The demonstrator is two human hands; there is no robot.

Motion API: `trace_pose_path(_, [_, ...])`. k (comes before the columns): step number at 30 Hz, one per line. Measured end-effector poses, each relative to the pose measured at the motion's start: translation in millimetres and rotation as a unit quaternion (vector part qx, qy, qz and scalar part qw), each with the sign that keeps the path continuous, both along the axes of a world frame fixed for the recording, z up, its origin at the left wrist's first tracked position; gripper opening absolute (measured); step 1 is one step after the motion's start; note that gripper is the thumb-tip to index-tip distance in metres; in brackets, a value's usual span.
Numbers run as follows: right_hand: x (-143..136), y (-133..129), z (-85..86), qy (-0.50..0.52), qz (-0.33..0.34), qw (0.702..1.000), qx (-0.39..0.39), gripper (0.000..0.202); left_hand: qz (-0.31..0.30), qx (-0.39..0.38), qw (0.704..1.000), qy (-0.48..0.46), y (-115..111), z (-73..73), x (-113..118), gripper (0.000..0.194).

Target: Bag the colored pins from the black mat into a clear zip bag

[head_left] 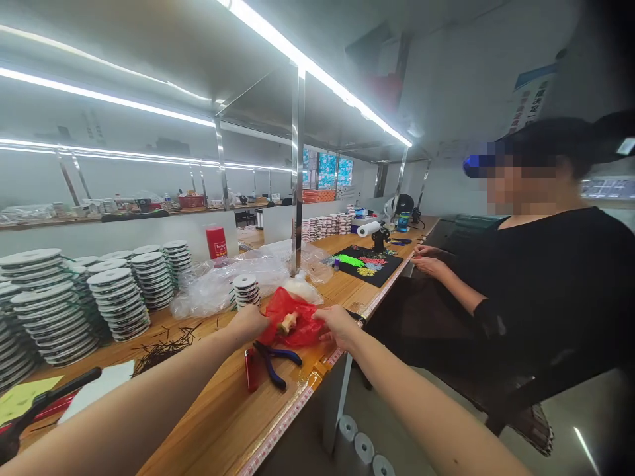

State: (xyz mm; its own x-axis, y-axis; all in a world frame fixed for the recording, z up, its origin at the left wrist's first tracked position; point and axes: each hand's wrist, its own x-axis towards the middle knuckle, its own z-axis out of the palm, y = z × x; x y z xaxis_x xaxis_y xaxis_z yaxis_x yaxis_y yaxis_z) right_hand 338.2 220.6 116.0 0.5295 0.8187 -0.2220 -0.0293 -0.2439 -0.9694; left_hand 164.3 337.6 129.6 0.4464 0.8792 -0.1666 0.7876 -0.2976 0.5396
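A thin red plastic bag (282,303) is spread between my two hands above the wooden bench. My left hand (251,325) pinches its left edge, and my right hand (340,325) grips the right edge. On the red plastic lies a small pale, yellowish lumpy piece (288,322); its kind I cannot make out. Just below the bag, pliers with dark blue handles (278,363) rest on the wood, jaws pointing toward the bag. Beside them lies a red lighter (251,370). A short stack of white spools (246,291) stands behind my left hand.
Tall stacks of spools (116,301) fill the left side, near clear plastic wrap (213,284) and dark thin sticks (166,347). A metal post (296,198) rises behind the bag. Coloured beads lie on a black mat (381,274). A co-worker (560,284) sits at right.
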Motion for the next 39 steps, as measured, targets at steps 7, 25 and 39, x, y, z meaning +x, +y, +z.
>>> trace_pose_path(7, [-0.5, 11.6, -4.2, 0.039, -0.041, 0.996, 0.068, 0.006, 0.016, -0.001, 0.999, -0.042, 0.9, 6.4, 6.9, 0.023])
trace_pose_path(25, [2.5, 16.1, 33.0, 0.074, -0.087, 0.990, 0.083, 0.011, 0.115, -0.167, 0.931, -0.304, -7.4, 46.0, 12.3, 0.021])
trace_pose_path(39, [-15.9, 24.7, 85.9, -0.131, -0.075, 0.975, 0.165, 0.012, 0.131, -0.166, 0.904, -0.372, -11.8, 103.3, -14.5, 0.015])
